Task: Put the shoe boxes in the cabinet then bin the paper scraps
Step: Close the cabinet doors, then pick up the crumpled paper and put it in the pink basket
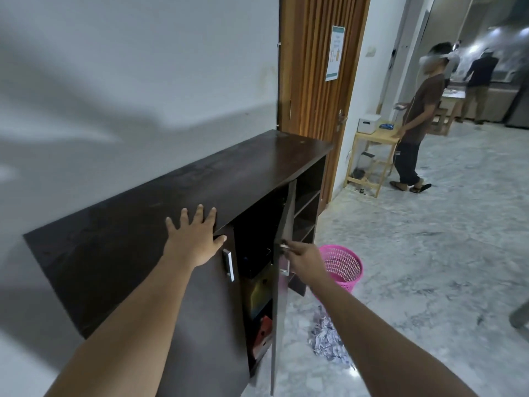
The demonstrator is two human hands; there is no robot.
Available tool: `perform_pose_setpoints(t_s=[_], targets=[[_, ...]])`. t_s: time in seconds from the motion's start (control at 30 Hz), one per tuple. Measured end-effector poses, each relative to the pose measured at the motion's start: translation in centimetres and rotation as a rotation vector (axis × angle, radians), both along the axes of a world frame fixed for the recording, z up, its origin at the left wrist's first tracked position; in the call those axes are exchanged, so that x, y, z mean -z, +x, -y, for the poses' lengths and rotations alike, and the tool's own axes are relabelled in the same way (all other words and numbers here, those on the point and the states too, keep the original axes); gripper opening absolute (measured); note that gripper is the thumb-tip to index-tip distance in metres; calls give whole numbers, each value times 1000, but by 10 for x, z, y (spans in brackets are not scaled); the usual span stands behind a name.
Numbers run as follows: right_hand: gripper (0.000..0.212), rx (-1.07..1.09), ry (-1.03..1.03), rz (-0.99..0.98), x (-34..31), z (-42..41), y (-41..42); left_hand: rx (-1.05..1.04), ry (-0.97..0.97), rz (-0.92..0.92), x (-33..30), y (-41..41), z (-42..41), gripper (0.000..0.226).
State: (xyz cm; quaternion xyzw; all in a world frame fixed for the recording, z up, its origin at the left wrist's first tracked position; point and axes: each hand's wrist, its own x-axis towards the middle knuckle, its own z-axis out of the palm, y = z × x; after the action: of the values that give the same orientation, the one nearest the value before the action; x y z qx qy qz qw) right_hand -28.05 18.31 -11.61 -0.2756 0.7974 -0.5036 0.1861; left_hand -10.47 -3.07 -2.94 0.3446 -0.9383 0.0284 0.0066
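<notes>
A dark wooden cabinet [171, 202] stands against the wall. My left hand [194, 239] lies flat on its top edge, fingers spread. My right hand [303, 257] grips the metal handle of the right cabinet door [282, 282], which stands partly open. Inside, shoe boxes are stacked on shelves: a black one [254, 267], a yellow one [259, 293] and a red one [263, 336] at the bottom. A pile of crumpled paper scraps [329, 342] lies on the floor beside the door. A pink mesh bin [343, 267] stands just beyond my right hand.
The cabinet's left door with a silver handle [228, 265] is closed. Open shelves [307, 207] fill the cabinet's far end. A wooden room door [317, 81] is behind. A person [415, 118] stands at a small wooden table [372, 156] on the marble floor.
</notes>
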Motion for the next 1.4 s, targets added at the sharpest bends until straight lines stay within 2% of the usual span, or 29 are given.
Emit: perform_pose_setpoints(t_s=[0.13, 0.37, 0.6, 0.7, 0.8, 0.9, 1.0, 1.1, 1.17, 1.27, 1.4], targets=[[36, 56, 112, -82, -13, 57, 31, -7, 17, -17, 1, 0, 1, 81], [57, -62, 265, -156, -15, 114, 50, -9, 37, -32, 3, 0, 3, 82], [81, -143, 304, -139, -12, 104, 52, -14, 81, -44, -1, 1, 4, 83], [93, -171, 319, -94, -10, 82, 39, -94, 158, -8, -11, -8, 3, 86], [93, -145, 334, -42, -8, 47, 12, -145, 143, -93, -33, -36, -9, 69], [82, -118, 433, 17, 8, 8, -32, 15, -83, -243, -29, -86, -41, 44], [71, -116, 542, 53, 18, -41, -76, 241, -167, -324, 3, -148, -91, 35], [76, -48, 648, 117, 75, -86, -153, 382, -72, -281, 51, -209, -145, 34], [78, -15, 704, 124, 107, -117, -194, 401, 33, -178, 90, -246, -174, 34], [62, 43, 738, 172, 118, -166, -225, 386, 202, 3, 162, -294, -205, 35], [71, 134, 797, 283, 210, -218, -289, 269, 361, 286, 275, -337, -233, 39]])
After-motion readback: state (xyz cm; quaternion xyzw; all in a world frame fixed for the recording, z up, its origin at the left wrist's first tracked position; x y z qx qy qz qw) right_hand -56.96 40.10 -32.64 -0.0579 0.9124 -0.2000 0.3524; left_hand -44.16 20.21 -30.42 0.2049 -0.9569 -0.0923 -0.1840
